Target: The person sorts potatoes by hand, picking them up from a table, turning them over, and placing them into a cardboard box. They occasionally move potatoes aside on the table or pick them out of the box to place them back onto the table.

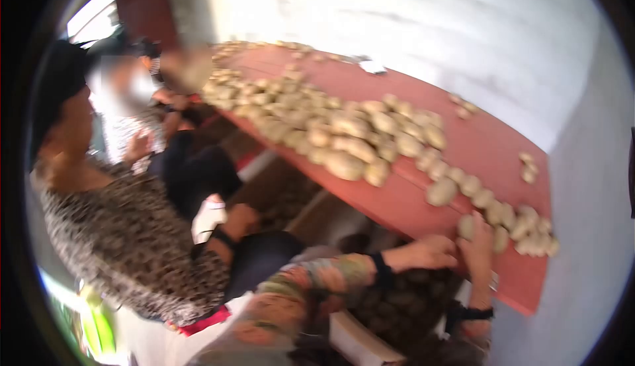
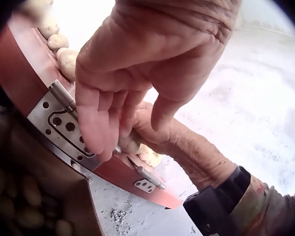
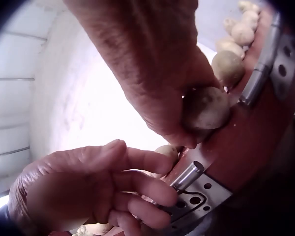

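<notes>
My right hand (image 1: pixel 476 250) grips a pale brown potato (image 3: pixel 206 108) at the front edge of the red table (image 1: pixel 397 200). In the right wrist view the thumb and fingers wrap round it. My left hand (image 1: pixel 426 253) is beside it, off the table's edge, fingers loosely bent and holding nothing. In the left wrist view its fingers hang in front of a perforated metal plate (image 2: pixel 64 125) on the table's edge, partly covering my right hand (image 2: pixel 157 130). Several potatoes (image 1: pixel 526 224) lie just past the right hand.
A large heap of potatoes (image 1: pixel 344 134) covers the table's middle and far end. More lie in a dark bin (image 1: pixel 403 300) below the edge, with a pale board (image 1: pixel 364 343) before it. Another person (image 1: pixel 132 233) sits close on the left. A pale wall (image 1: pixel 463 48) stands behind.
</notes>
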A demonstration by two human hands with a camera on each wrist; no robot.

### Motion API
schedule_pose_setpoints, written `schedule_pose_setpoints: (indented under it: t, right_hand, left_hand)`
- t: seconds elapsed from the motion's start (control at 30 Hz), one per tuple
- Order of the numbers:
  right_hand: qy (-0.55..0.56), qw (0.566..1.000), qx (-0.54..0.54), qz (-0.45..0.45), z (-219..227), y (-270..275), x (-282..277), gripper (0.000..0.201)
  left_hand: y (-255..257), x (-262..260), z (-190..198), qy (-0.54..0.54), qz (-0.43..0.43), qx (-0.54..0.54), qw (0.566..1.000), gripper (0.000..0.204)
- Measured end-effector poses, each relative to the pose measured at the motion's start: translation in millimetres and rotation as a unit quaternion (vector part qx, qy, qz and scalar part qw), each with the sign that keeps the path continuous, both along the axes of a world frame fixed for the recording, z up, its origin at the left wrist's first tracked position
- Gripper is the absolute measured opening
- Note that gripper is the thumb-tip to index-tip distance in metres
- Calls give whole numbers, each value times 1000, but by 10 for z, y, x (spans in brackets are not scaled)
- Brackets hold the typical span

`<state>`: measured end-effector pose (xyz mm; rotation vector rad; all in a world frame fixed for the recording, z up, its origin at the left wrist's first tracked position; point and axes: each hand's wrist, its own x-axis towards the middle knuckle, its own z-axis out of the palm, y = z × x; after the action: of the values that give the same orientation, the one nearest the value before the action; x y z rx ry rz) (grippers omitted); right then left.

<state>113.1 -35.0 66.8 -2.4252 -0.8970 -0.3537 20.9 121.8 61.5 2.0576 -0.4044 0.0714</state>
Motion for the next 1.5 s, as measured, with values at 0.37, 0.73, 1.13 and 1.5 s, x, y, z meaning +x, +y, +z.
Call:
schedule_pose_setpoints:
  t: [0.37, 0.73, 1.13, 1.5]
  right_hand:
    - [225, 964, 135, -49, 350, 63, -381, 73]
    - [355, 884, 303, 14, 437, -367, -378, 34]
    - [345, 889, 302, -22, 415, -557, -449, 31]
    - [364, 868, 337, -15, 466, -529, -557, 26]
  left_hand:
    - [-22, 53, 193, 254, 71, -453, 852, 52]
    - [1, -44, 320, 231, -34, -89, 968, 35]
    - [-140, -113, 27, 222, -100, 160, 956, 38]
    - [-45, -73, -9, 116, -83, 290, 946, 30]
